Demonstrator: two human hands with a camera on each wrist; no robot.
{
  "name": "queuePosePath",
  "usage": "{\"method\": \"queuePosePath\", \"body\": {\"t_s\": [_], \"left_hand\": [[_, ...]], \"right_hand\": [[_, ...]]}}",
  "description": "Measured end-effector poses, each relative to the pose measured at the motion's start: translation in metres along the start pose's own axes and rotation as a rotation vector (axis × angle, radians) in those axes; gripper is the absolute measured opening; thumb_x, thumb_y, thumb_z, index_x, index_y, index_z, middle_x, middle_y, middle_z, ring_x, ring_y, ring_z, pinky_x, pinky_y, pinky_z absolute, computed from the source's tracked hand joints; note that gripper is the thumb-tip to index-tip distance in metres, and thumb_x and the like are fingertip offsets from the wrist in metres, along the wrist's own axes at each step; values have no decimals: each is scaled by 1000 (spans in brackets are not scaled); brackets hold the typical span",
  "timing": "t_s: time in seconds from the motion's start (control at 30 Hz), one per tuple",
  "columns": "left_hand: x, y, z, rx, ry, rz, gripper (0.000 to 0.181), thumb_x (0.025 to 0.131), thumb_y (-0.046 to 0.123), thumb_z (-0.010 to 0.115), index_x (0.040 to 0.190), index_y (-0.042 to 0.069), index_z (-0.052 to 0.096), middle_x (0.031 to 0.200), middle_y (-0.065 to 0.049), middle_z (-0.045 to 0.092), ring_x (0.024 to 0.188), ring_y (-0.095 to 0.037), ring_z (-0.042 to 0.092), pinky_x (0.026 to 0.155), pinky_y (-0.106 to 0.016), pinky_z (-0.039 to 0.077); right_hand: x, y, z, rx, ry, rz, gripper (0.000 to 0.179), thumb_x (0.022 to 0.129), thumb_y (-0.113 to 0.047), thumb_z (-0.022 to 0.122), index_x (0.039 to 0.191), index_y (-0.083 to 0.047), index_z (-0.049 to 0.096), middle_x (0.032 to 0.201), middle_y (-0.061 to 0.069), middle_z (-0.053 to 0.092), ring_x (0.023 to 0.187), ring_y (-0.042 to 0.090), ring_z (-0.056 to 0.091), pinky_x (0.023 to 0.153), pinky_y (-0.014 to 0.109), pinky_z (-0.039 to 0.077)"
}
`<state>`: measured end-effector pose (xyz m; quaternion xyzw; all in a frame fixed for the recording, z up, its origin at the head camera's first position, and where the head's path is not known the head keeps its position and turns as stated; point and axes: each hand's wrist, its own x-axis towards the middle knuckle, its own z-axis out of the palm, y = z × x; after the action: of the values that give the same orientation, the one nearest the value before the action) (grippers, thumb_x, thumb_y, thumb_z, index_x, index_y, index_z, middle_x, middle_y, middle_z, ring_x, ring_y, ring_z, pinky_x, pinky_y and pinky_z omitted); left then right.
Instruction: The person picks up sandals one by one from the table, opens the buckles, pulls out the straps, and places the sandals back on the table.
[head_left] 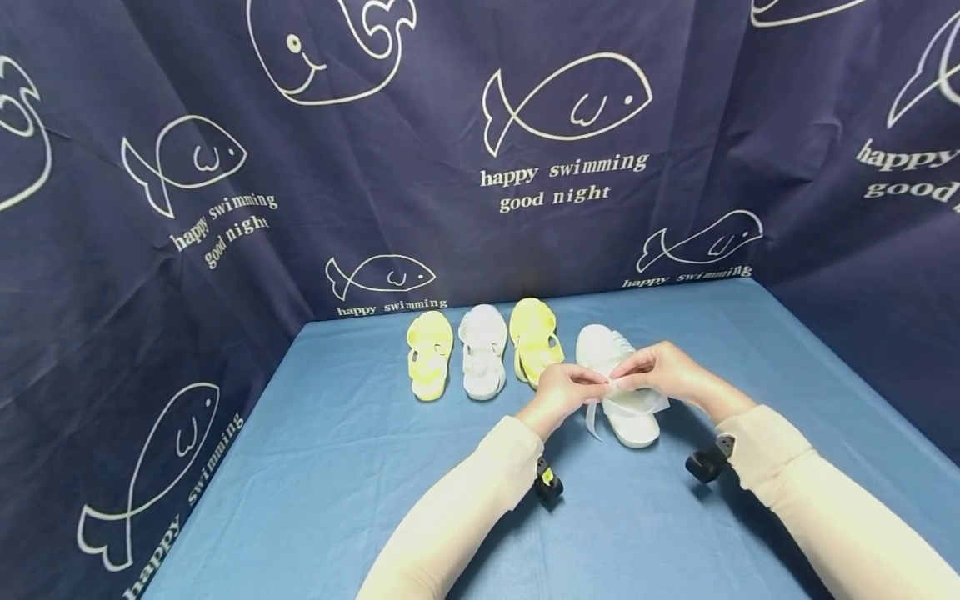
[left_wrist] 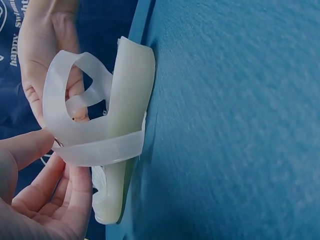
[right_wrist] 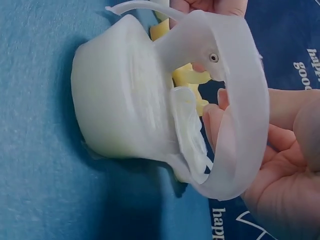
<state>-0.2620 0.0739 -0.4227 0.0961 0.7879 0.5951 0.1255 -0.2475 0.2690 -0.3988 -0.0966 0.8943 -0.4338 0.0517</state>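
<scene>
A white sandal (head_left: pixel 636 427) with translucent straps stands on the blue cloth at the right end of a row of shoes. My left hand (head_left: pixel 561 390) pinches the edge of its strap (left_wrist: pixel 100 151) between thumb and fingers. From the other side my right hand (head_left: pixel 667 372) pinches the strap as well, its fingertips close to those of the left. In the right wrist view the strap arches over the thick heel (right_wrist: pixel 107 95), and a small metal ring (right_wrist: pixel 214 57) shows on it. A loose strap end (head_left: pixel 594 422) hangs at the sandal's left side.
Left of the white sandal stand a yellow sandal (head_left: pixel 534 329), another white sandal (head_left: pixel 483 333) and a second yellow sandal (head_left: pixel 429 358). A dark blue curtain (head_left: pixel 450 192) with fish prints hangs behind the blue table cloth (head_left: pixel 360 467).
</scene>
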Motion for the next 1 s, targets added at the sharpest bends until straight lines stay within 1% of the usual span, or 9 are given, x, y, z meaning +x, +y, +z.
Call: {"method": "queuePosePath", "body": {"t_s": [0.13, 0.23, 0.4, 0.6, 0.7, 0.77, 0.93, 0.97, 1.0], "left_hand": [[-2, 1, 1, 23, 24, -4, 11, 75, 14, 83, 84, 10, 78, 74, -1, 73, 60, -4, 61, 57, -17, 49], [-1, 0, 0, 48, 43, 1, 11, 75, 16, 84, 83, 10, 78, 73, 0, 73, 59, -4, 61, 55, -16, 47], [0, -2, -3, 78, 34, 20, 11, 75, 18, 84, 82, 11, 78, 73, 1, 73, 60, -3, 60, 56, -17, 45], [0, -2, -4, 112, 28, 15, 11, 75, 19, 84, 82, 13, 79, 72, 2, 73, 59, -3, 58, 55, -17, 43], [0, 0, -4, 155, 26, 12, 10, 76, 20, 83, 81, 14, 79, 71, 3, 73, 59, -3, 58, 55, -17, 43], [1, 1, -4, 191, 25, 19, 9, 76, 21, 83, 81, 14, 79, 72, 4, 72, 60, -2, 57, 54, -17, 43], [2, 2, -4, 240, 25, 56, 7, 77, 19, 83, 80, 13, 79, 73, 4, 72, 59, -2, 57, 54, -16, 45], [2, 2, -4, 239, 22, 63, 7, 77, 18, 82, 80, 13, 79, 73, 3, 72, 59, -2, 58, 54, -16, 45], [1, 2, -4, 235, 18, 67, 7, 77, 17, 82, 80, 12, 79, 73, 3, 72, 59, -1, 58, 54, -16, 46]], "right_hand": [[-3, 1, 1, 54, 9, 39, 32, 81, -21, 79, 102, 1, 73, 98, 9, 75, 88, 3, 60, 74, 17, 48], [-4, 3, -1, 73, 27, 47, 33, 81, -20, 79, 104, 2, 72, 99, 10, 75, 86, 1, 61, 74, 16, 50], [-6, 8, -7, 75, 46, 41, 33, 84, -18, 76, 109, 3, 71, 103, 12, 74, 86, -2, 63, 74, 15, 51], [-7, 12, -8, 76, 20, 26, 36, 85, -21, 75, 111, 3, 69, 107, 14, 72, 89, -3, 61, 77, 14, 49], [-6, 11, -8, 10, 6, -35, 30, 85, -17, 74, 109, 2, 70, 105, 15, 73, 88, 1, 62, 76, 15, 50], [-5, 9, -8, -80, 12, -111, 26, 85, -15, 75, 106, -1, 71, 103, 13, 73, 91, 7, 64, 80, 19, 52], [-1, -4, -3, -294, 34, -335, 17, 84, -19, 75, 99, -11, 74, 101, 3, 73, 101, 23, 65, 93, 41, 49], [0, -6, -2, -320, 32, -367, 15, 84, -19, 75, 97, -12, 75, 100, 1, 73, 101, 25, 65, 97, 45, 46], [1, -8, 0, -338, 26, -388, 13, 84, -18, 75, 96, -13, 75, 98, 0, 73, 100, 25, 65, 96, 46, 46]]}}
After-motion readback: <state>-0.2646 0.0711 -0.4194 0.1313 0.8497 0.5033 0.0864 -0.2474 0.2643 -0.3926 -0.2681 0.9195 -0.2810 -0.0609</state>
